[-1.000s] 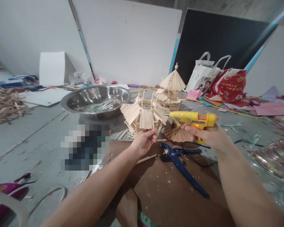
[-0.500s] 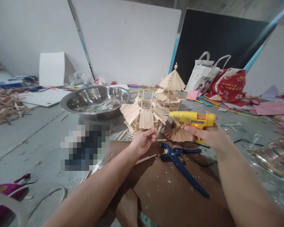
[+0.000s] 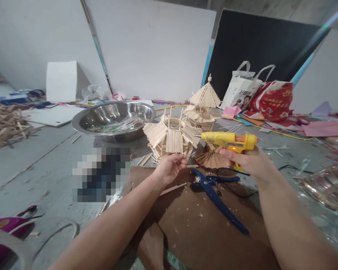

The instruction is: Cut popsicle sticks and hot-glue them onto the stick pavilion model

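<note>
My left hand point(image 3: 169, 167) is closed on the lower edge of a small stick-built house model point(image 3: 171, 136), holding it up above the floor. My right hand point(image 3: 246, 162) grips a yellow hot glue gun point(image 3: 228, 141), its nozzle pointing left at the model's right side. Its indicator lamp glows orange. A folded brown paper fan point(image 3: 211, 159) lies just under the gun. A second stick model with a pointed roof point(image 3: 204, 104) stands behind.
Blue-handled cutters point(image 3: 216, 195) lie on brown cardboard point(image 3: 202, 232) below my hands. A steel bowl point(image 3: 115, 120) with sticks sits at left, a pile of wood strips point(image 3: 5, 123) farther left. Bags point(image 3: 259, 97) and coloured paper lie at right. A pixelated patch covers the floor at centre-left.
</note>
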### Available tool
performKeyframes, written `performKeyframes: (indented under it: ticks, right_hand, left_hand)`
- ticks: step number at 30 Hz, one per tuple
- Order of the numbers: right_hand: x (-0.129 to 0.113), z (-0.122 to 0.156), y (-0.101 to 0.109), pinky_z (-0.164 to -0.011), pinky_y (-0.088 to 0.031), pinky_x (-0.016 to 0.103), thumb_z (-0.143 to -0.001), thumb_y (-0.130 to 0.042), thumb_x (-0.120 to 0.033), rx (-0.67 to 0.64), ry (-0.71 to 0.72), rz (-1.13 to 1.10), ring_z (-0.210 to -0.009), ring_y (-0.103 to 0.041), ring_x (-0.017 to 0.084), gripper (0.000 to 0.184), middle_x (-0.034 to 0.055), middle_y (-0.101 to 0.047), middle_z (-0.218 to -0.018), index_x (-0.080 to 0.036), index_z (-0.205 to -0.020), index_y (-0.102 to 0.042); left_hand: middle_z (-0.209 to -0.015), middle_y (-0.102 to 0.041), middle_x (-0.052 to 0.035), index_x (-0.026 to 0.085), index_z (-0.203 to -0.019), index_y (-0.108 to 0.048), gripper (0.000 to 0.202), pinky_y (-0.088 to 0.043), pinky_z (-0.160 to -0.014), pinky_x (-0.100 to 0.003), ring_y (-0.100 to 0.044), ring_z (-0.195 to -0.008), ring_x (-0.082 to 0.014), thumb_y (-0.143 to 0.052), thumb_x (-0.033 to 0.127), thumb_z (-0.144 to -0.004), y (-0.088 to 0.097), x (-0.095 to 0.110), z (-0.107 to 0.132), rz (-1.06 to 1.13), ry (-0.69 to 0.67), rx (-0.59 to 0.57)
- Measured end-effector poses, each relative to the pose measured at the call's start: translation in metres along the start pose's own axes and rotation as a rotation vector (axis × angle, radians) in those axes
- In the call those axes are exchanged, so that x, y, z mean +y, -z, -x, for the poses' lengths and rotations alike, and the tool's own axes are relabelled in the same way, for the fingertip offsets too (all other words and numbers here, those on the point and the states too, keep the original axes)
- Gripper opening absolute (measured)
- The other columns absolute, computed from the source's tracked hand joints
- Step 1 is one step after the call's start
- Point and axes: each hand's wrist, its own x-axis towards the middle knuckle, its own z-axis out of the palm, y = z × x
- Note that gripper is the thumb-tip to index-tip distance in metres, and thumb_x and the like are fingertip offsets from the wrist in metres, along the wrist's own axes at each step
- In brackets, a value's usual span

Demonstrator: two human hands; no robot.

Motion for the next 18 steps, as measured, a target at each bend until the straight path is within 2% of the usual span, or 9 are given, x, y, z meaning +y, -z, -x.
performKeyframes:
  ticks: [6,13,18]
  right_hand:
    - [0.0002,-0.0006,0.0004,-0.043,-0.045,0.026,-0.063,-0.064,-0.039,-0.001,0.002,0.005,-0.046,-0.051,0.011,0.023,0.0016,-0.062,-0.069,-0.022,-0.079,-0.063]
    - [0.0,-0.0002,0.0006,-0.044,-0.044,0.027,-0.064,-0.064,-0.038,-0.009,0.016,0.023,-0.047,-0.051,0.012,0.023,0.0017,-0.062,-0.068,-0.022,-0.079,-0.063]
    - [-0.0009,0.0002,0.0001,-0.044,-0.044,0.026,-0.063,-0.064,-0.039,-0.012,0.007,0.005,-0.047,-0.051,0.011,0.022,0.0007,-0.061,-0.064,-0.022,-0.077,-0.063]
  left_hand:
    - [-0.05,-0.057,-0.0035,0.006,-0.061,-0.057,0.017,-0.045,-0.044,-0.013,-0.052,-0.041,-0.0056,-0.042,-0.002,-0.066,0.0018,0.0015,-0.0004,0.029,0.039,0.0]
    - [-0.054,-0.056,-0.0012,0.008,-0.069,-0.057,0.006,-0.043,-0.041,-0.013,-0.051,-0.042,-0.0044,-0.053,0.011,-0.072,-0.0006,-0.0003,-0.0009,-0.013,0.011,-0.039]
    - [-0.051,-0.052,0.0019,0.01,-0.065,-0.054,0.012,-0.036,-0.033,-0.013,-0.044,-0.035,-0.0031,-0.052,0.017,-0.075,-0.0008,-0.0006,0.0007,-0.158,0.062,-0.113]
